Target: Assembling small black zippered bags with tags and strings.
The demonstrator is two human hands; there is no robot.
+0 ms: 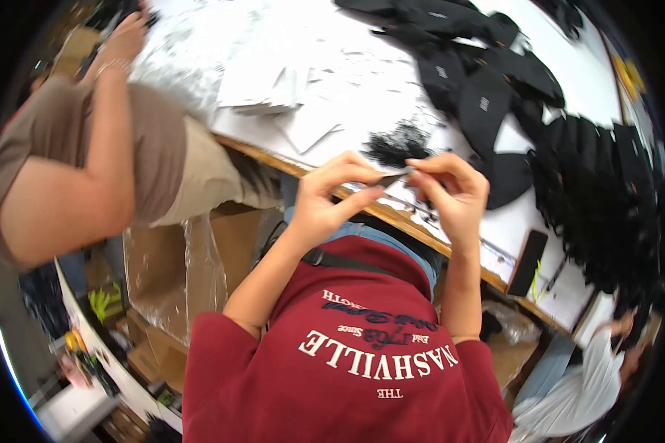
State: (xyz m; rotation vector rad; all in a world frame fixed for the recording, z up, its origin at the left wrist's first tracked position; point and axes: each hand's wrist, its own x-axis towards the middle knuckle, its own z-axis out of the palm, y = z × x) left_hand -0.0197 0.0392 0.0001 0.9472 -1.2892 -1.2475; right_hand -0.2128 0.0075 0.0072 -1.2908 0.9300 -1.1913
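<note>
Above the table's front edge, my left hand pinches a small flat dark piece between thumb and fingers. The fingertips of my right hand are closed at the piece's other end, where a small pale bit shows. What kind of thing this is, I cannot make out. Just beyond my fingers lies a tangled heap of thin black strings. A few more short black bits lie under my right hand. To the right of it, a black fabric piece with a small pale mark rests among others like it.
White paper sheets lie on the white table. A dark phone sits at the wooden edge, near a large black fringed bundle. One co-worker stands at left, another at lower right. Cardboard boxes stand below.
</note>
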